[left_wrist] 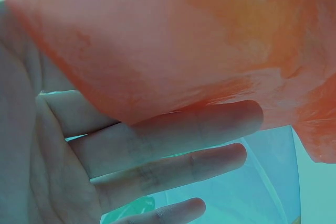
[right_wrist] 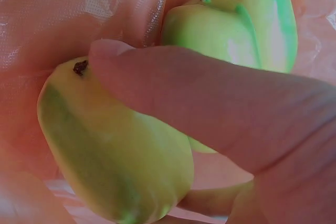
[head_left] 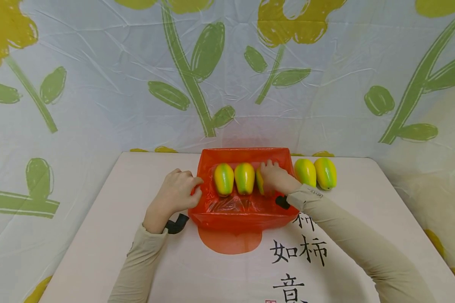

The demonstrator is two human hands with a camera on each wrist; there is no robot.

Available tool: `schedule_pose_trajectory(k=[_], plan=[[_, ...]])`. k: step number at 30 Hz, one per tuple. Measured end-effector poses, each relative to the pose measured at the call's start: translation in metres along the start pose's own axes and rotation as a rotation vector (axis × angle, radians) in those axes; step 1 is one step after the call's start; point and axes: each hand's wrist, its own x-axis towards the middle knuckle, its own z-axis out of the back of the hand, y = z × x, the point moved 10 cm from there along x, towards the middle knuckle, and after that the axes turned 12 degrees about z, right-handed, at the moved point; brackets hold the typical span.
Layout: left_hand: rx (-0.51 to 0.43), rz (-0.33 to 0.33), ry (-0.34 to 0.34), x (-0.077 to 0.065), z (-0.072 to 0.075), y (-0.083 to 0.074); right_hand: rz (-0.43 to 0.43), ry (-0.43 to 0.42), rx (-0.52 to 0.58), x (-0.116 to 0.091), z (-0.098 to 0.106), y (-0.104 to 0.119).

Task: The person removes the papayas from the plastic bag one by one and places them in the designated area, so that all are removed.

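An open red plastic bag (head_left: 246,221) stands on the table, two yellow-green papayas (head_left: 223,180) side by side in it. My left hand (head_left: 178,190) holds the bag's left edge; in the left wrist view several of its fingers (left_wrist: 199,121) lie fairly straight along the red plastic. Inside the bag, toward its right side, my right hand (head_left: 277,176) grips a third papaya (right_wrist: 115,145). Its thumb (right_wrist: 157,72) presses near the dark stem end, while other fingers are partly hidden beneath the fruit. The papaya in this hand lies beside the two others (right_wrist: 215,30).
Two more papayas (head_left: 325,173) lie on the table just right of the bag. The pale table mat (head_left: 136,176) bears black characters (head_left: 299,252) and an orange round shape in front of the bag. A flower-printed cloth (head_left: 129,75) hangs behind the table.
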Motion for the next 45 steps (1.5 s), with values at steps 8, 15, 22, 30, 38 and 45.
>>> schedule_pose_trajectory(k=[8,15,22,30,38,45], plan=[[0.002,0.004,0.006,0.0000,0.0006,-0.0005,0.022,-0.003,0.002,-0.0003,0.0001,-0.0003],[0.007,0.001,0.011,0.0002,-0.0001,-0.0006,0.041,-0.032,0.009,-0.0008,0.0044,-0.0013],[0.009,0.009,0.023,-0.0002,-0.0014,0.0001,0.053,-0.036,0.029,-0.0005,0.0023,0.0014],[0.009,0.012,0.024,-0.0001,-0.0015,0.0001,0.036,-0.029,0.046,-0.0006,-0.0009,-0.0003],[0.008,0.010,0.018,0.0001,-0.0012,0.0000,0.070,-0.058,0.044,-0.0031,0.0017,0.0023],[0.001,0.010,0.018,-0.0001,-0.0010,0.0001,0.085,-0.053,0.075,-0.0080,0.0060,0.0016]])
